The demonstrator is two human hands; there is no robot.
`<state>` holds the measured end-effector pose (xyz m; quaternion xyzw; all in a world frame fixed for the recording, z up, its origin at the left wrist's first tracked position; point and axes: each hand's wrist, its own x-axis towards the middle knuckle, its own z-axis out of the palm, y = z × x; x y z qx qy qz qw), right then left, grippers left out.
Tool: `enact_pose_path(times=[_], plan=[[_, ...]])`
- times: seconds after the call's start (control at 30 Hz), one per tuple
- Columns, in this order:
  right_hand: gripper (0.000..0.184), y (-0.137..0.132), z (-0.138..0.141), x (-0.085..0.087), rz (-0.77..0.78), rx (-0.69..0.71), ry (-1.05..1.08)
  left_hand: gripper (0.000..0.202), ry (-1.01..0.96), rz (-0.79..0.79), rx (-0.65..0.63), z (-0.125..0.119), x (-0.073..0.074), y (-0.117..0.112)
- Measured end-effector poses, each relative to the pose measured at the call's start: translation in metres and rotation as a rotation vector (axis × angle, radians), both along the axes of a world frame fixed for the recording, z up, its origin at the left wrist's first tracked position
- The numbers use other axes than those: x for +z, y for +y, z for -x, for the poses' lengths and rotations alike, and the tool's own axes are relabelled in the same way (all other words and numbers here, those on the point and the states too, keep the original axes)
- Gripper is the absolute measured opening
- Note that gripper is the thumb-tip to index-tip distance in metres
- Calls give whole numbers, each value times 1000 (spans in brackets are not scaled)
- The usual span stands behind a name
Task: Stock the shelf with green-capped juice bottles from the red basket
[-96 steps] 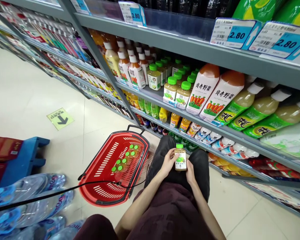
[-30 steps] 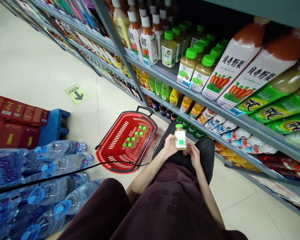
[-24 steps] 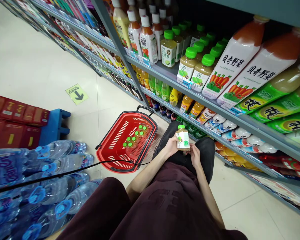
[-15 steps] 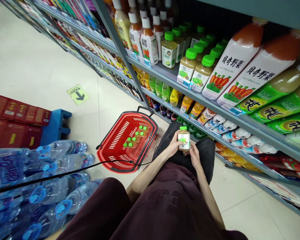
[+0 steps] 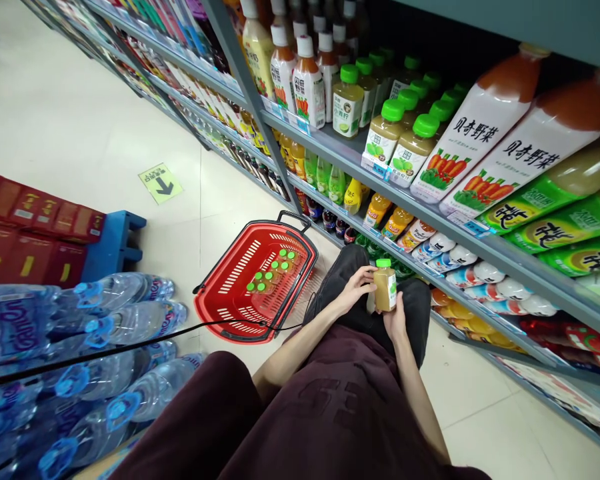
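A small juice bottle with a green cap and cloudy yellowish-brown drink is held upright over my lap, its label turned to the right. My right hand is closed around its lower right side. On the other side, my left hand has its fingertips and thumb against the bottle near the cap. The red shopping basket stands on the floor to the left, with several green-capped bottles grouped inside. Similar green-capped bottles line the shelf ahead.
Drink shelves run along the front and right, their edge close beyond my knees. Large water bottles are stacked at the left, near red boxes and a blue pallet. A black cord crosses above the basket's near side.
The juice bottle has been turned so its label faces right instead of toward me, and it has shifted slightly right. My left fingers have changed position on it. The basket stays put.
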<state>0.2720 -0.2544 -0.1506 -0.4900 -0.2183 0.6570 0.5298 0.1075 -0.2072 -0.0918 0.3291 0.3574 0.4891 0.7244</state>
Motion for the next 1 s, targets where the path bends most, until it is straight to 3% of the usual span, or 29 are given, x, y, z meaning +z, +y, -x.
enact_pose_path(times=[0.33, 0.5, 0.7, 0.87, 1.0], plan=[[70, 5, -9, 8, -23, 211, 197, 31, -40, -16, -18, -3, 3, 0], [64, 4, -9, 15, 14, 215, 293, 33, -44, 16, -40, -2, 6, -1], [62, 3, -4, 27, 37, 186, 228, 41, -18, 40, -52, -1, 11, 0], [64, 1, 2, 36, 26, 150, 186, 47, 17, 94, -14, -3, 6, 1], [60, 1, -1, 33, 67, 166, 199, 54, 47, 153, 7, -4, 0, 2]])
